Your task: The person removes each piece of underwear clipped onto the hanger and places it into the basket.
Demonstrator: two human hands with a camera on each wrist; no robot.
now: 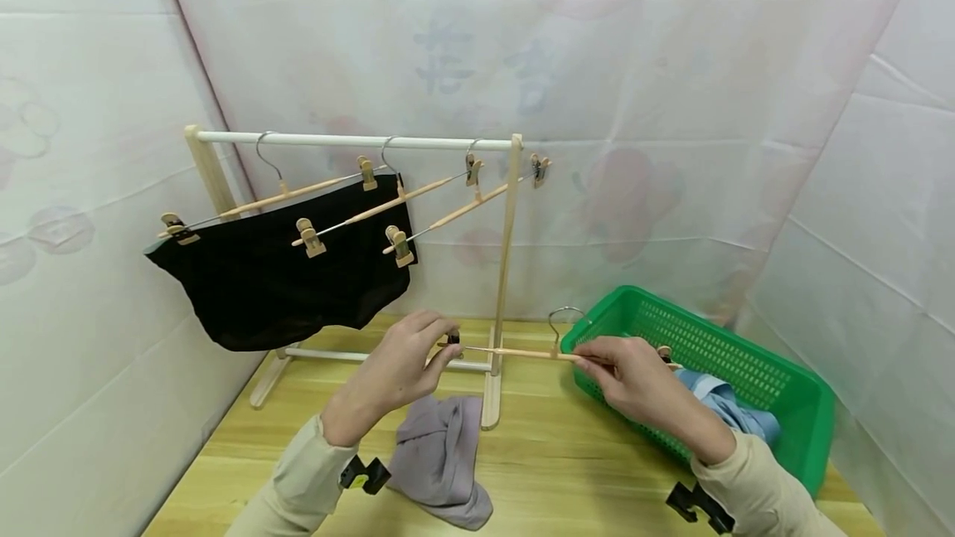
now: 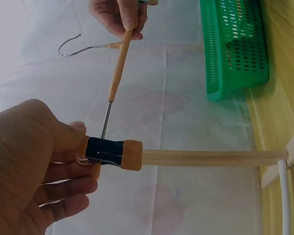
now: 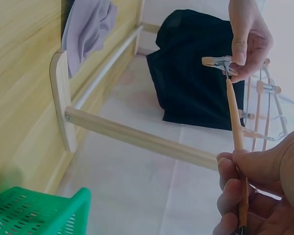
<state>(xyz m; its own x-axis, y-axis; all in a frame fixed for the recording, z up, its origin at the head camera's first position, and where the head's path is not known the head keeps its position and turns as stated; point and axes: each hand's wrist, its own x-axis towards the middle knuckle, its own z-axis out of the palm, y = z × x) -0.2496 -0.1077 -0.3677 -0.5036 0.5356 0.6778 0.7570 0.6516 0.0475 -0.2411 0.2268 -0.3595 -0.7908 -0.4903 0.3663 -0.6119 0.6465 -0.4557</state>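
Note:
A wooden clip hanger with a metal hook is held level between both hands, in front of the rack. The left hand pinches the clip at one end, thumb on one side and fingers on the other. Around the wooden bar at the opposite end, the right hand curls its fingers and thumb; the right wrist view shows this grip close up. No garment hangs from this hanger. Below the left hand, a folded lilac garment lies on the table.
On a white-railed wooden rack, black shorts hang from a clip hanger at the left. Two bare clip hangers, one being the front hanger, hang beside them. A green basket at the right holds a blue garment.

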